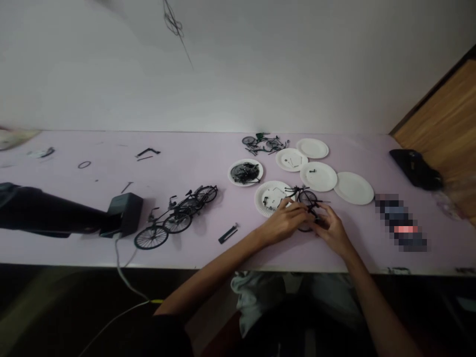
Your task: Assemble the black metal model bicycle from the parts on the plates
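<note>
A gray wall is behind the pink tabletop. I see the left hand and right hand both pinching a small black bike, near and right of the middle. White plates lie close by. More bikes stand left.

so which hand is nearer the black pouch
Right: the right hand is to the left of the black pouch; the left hand is farther left.

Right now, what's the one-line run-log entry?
left hand: holding model bicycle | right hand: on same bicycle | beyond left hand: white plate, small parts on it | farther left: more bicycles
</note>
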Available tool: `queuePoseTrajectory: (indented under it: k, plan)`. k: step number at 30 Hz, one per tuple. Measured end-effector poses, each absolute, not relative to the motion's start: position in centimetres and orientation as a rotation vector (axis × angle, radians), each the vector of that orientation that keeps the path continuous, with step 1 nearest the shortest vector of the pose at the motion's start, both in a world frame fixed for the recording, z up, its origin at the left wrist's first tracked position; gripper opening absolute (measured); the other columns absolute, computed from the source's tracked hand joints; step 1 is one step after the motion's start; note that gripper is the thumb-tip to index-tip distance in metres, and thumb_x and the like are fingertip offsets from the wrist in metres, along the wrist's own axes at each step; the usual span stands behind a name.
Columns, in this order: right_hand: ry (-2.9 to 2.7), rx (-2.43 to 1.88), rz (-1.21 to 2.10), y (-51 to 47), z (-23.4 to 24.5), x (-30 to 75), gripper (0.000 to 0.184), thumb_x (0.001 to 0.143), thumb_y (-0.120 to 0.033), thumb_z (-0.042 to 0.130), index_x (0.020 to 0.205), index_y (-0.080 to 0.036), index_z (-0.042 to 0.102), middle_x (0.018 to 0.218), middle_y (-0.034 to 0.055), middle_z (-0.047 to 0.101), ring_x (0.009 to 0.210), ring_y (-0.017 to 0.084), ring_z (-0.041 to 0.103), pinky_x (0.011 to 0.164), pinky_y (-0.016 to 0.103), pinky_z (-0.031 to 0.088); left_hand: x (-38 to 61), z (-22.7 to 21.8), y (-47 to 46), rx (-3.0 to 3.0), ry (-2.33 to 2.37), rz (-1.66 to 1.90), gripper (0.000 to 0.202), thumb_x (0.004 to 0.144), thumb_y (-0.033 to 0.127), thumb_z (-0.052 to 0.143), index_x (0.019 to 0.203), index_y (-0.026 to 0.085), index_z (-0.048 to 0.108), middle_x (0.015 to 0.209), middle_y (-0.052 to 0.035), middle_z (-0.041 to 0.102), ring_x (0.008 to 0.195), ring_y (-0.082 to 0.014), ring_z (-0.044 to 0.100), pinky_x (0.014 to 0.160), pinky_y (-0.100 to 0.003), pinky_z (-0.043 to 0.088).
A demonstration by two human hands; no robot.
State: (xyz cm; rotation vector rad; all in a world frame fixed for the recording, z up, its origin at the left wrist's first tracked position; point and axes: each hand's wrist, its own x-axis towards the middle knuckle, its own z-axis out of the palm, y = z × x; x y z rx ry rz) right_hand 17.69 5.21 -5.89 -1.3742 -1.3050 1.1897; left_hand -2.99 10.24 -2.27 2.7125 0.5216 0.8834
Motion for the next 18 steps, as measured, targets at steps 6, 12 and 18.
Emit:
queuePoseTrajectory:
  k: [6, 12, 18]
  plan:
    - [-1.344, -1.4, 1.108, 5.0, -5.6, 16.8, 0.071, 0.076, -0.037, 0.078, 0.137, -0.023, 0.043, 0.085, 0.0014, 0.069, 0.072, 0.018, 0.062, 0.068, 0.031, 0.05, -10.1, -0.4, 1.6, 2.334, 0.943, 0.984, 0.015, 0.097, 0.015, 0.054, 0.111, 0.02, 0.058, 0.106, -0.0065, 0.067, 0.1, -0.018, 0.061, 0.09, -0.034, 0.043]
    - [-1.428, -1.399, 1.114, 4.7, -5.4, 16.8, 0.068, 0.079, -0.036, 0.074, 0.139, -0.024, 0.044, 0.086, 0.0012, 0.067, 0.073, 0.017, 0.062, 0.07, 0.03, 0.05, -14.1, -3.6, -6.6, 1.96, 1.211, 0.806, 0.013, 0.098, 0.017, 0.05, 0.103, 0.022, 0.061, 0.097, -0.0056, 0.067, 0.09, -0.0173, 0.063, 0.079, -0.028, 0.051]
    - [-1.39, -1.448, 1.099, 4.6, -5.4, 16.8, 0.051, 0.084, -0.043, 0.07, 0.125, -0.02, 0.051, 0.085, 0.0047, 0.07, 0.074, 0.02, 0.066, 0.067, 0.031, 0.052, -11.7, -5.2, -9.9, 1.806, 1.369, 0.711, 0.016, 0.097, 0.024, 0.048, 0.099, 0.024, 0.064, 0.093, -0.004, 0.069, 0.086, -0.0196, 0.067, 0.079, -0.029, 0.054]
